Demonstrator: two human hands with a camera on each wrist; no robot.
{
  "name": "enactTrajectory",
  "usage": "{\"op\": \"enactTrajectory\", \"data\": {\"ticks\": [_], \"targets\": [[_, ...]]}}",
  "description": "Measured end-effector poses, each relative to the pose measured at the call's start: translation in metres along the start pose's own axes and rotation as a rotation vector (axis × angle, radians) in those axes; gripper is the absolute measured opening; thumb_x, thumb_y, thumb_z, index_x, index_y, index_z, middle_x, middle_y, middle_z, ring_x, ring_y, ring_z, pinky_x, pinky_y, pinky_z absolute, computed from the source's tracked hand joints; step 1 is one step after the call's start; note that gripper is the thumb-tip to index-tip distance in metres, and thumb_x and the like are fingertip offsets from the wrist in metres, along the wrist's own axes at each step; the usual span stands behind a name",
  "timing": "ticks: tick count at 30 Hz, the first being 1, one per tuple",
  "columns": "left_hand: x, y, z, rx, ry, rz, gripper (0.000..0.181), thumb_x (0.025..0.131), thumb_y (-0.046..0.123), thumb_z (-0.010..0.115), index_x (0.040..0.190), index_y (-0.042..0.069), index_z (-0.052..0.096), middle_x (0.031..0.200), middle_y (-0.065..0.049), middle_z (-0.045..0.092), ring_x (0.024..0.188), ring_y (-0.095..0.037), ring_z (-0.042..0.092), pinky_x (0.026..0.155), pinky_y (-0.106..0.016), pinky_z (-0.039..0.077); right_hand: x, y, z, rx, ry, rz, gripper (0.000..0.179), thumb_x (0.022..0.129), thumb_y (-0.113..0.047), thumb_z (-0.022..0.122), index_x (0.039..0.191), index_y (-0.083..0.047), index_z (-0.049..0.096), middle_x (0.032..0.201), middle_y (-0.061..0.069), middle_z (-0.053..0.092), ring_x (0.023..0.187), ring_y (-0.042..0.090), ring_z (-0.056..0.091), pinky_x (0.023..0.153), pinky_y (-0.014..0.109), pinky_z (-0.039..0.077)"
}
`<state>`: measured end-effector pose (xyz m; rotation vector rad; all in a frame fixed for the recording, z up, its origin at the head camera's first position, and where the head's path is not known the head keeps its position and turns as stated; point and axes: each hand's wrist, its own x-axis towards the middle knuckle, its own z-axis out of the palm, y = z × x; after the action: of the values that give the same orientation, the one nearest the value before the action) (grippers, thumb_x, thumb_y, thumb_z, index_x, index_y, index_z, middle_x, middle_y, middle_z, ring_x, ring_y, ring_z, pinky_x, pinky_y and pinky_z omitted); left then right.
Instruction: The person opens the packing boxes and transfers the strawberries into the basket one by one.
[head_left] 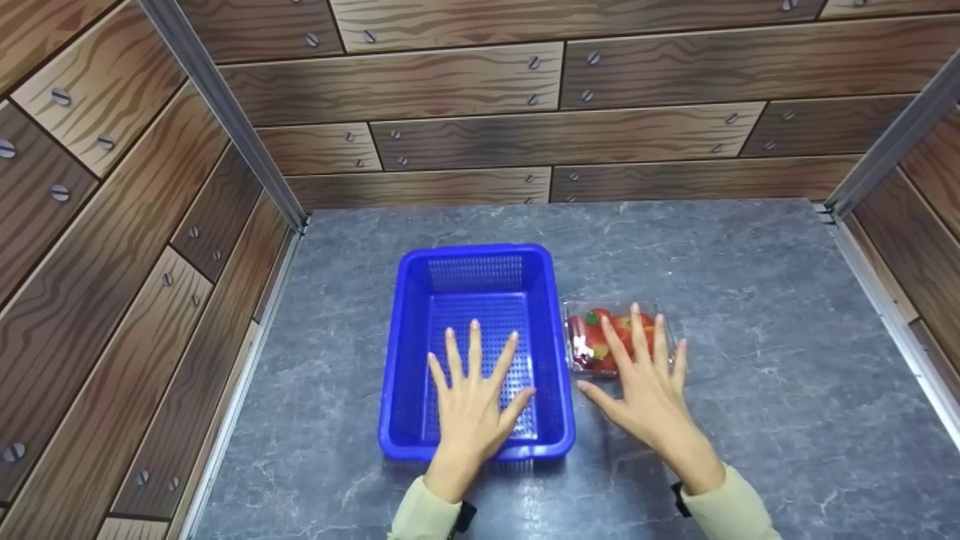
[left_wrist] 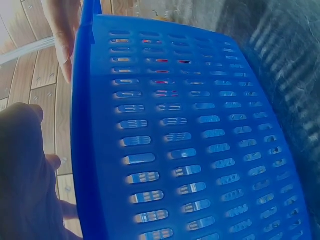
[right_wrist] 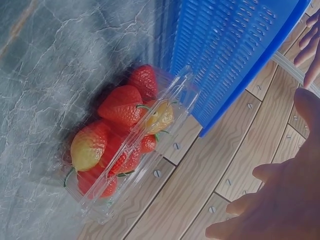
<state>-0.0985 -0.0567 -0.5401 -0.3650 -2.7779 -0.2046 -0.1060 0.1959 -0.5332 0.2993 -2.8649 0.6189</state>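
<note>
A blue plastic basket (head_left: pixel 481 251) with slotted walls stands on the grey marbled tabletop. Over its near half my left hand (head_left: pixel 472 409) is spread, palm down, holding nothing. To the basket's right lies a clear plastic box of strawberries (head_left: pixel 585 345), red with some yellowish patches. My right hand (head_left: pixel 649 394) hovers at the box's near side with fingers fanned out, partly covering it in the head view. In the right wrist view, a gap shows between the right hand (right_wrist: pixel 285 200) and the strawberry box (right_wrist: pixel 120 135). The left wrist view shows the basket's slotted wall (left_wrist: pixel 190 130) up close.
Wood-plank patterned walls (head_left: pixel 465 90) enclose the tabletop (head_left: pixel 750 300) at the back and both sides. Metal strips (head_left: pixel 232 420) run along the side edges. The basket stands close against the strawberry box's left side.
</note>
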Motion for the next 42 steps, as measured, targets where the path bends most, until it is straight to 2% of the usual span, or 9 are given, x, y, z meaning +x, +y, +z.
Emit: {"op": "enactTrajectory", "data": {"ticks": [5,9,12,15,22,27,32,37,42], "targets": [[0.004,0.001,-0.001,0.005,0.002,-0.002,0.075,0.093,0.069,0.042,0.158,0.037,0.023,0.163,-0.020,0.015,0.145,-0.052,0.013,0.111,-0.073,0.011,0.005,0.001,-0.004,-0.005,-0.001,-0.011,0.094,0.085,-0.063,0.063,0.160,-0.026,0.019,0.165,0.017,-0.002,0.147,0.047,-0.008,0.111,0.066,-0.016],[0.008,0.012,-0.005,-0.033,-0.024,-0.027,0.079,0.094,0.069,0.039,0.160,0.032,0.017,0.163,-0.020,0.011,0.145,-0.052,0.009,0.113,-0.070,0.007,0.008,0.005,-0.008,0.021,0.003,-0.021,0.093,0.088,-0.060,0.063,0.160,-0.023,0.019,0.165,0.018,-0.001,0.148,0.045,-0.007,0.112,0.065,-0.015],[0.012,0.030,-0.011,-0.101,-0.028,-0.041,0.087,0.093,0.067,0.043,0.161,0.022,0.012,0.163,-0.021,0.007,0.146,-0.051,0.005,0.114,-0.067,0.004,0.013,0.011,-0.011,0.056,0.010,-0.029,0.090,0.090,-0.055,0.062,0.160,-0.021,0.017,0.165,0.020,0.001,0.148,0.045,-0.002,0.114,0.063,-0.014],[0.016,0.051,-0.016,-0.172,-0.014,-0.024,0.096,0.092,0.064,0.050,0.160,0.011,0.009,0.163,-0.021,0.005,0.147,-0.049,0.003,0.116,-0.064,0.006,0.020,0.019,-0.009,0.091,0.024,-0.040,0.089,0.092,-0.050,0.063,0.160,-0.019,0.015,0.164,0.022,0.003,0.148,0.046,0.004,0.115,0.062,-0.011],[0.028,0.102,-0.009,-0.410,0.092,0.061,0.100,0.088,0.054,0.062,0.156,-0.005,0.015,0.162,-0.022,0.014,0.148,-0.045,0.007,0.115,-0.064,0.015,0.038,0.050,0.004,0.162,0.097,-0.130,0.101,0.085,-0.041,0.074,0.158,-0.005,0.016,0.163,0.021,0.009,0.149,0.041,0.011,0.118,0.060,-0.003],[0.035,0.131,0.009,-0.606,0.185,0.084,0.098,0.086,0.041,0.067,0.153,-0.010,0.017,0.162,-0.022,0.016,0.148,-0.039,0.016,0.117,-0.055,0.022,0.050,0.069,0.016,0.164,0.173,-0.250,0.109,0.076,-0.039,0.080,0.156,0.001,0.018,0.161,0.023,0.020,0.145,0.041,0.025,0.119,0.060,0.004],[0.034,0.155,0.031,-0.779,0.200,0.113,0.095,0.086,0.032,0.069,0.154,-0.008,0.016,0.163,-0.019,0.015,0.149,-0.031,0.017,0.118,-0.049,0.023,0.062,0.079,0.025,0.108,0.133,-0.327,0.102,0.078,-0.038,0.077,0.156,-0.001,0.022,0.161,0.022,0.019,0.145,0.040,0.025,0.120,0.055,0.004],[0.025,0.173,0.067,-0.771,0.241,0.118,0.089,0.088,0.029,0.064,0.154,-0.008,0.016,0.162,-0.023,0.017,0.149,-0.038,0.014,0.121,-0.047,0.014,0.066,0.086,0.031,0.051,0.003,-0.341,0.109,0.070,-0.049,0.084,0.155,-0.007,0.031,0.162,0.021,0.015,0.145,0.045,0.020,0.120,0.058,0.004],[0.014,0.173,0.109,-0.631,0.372,0.079,0.086,0.087,0.025,0.060,0.151,-0.014,0.019,0.158,-0.031,0.018,0.141,-0.054,0.018,0.121,-0.052,0.007,0.066,0.088,0.036,0.017,-0.086,-0.337,0.083,0.081,-0.042,0.073,0.152,-0.013,0.041,0.161,0.022,0.021,0.145,0.047,0.020,0.115,0.067,0.007]]}}
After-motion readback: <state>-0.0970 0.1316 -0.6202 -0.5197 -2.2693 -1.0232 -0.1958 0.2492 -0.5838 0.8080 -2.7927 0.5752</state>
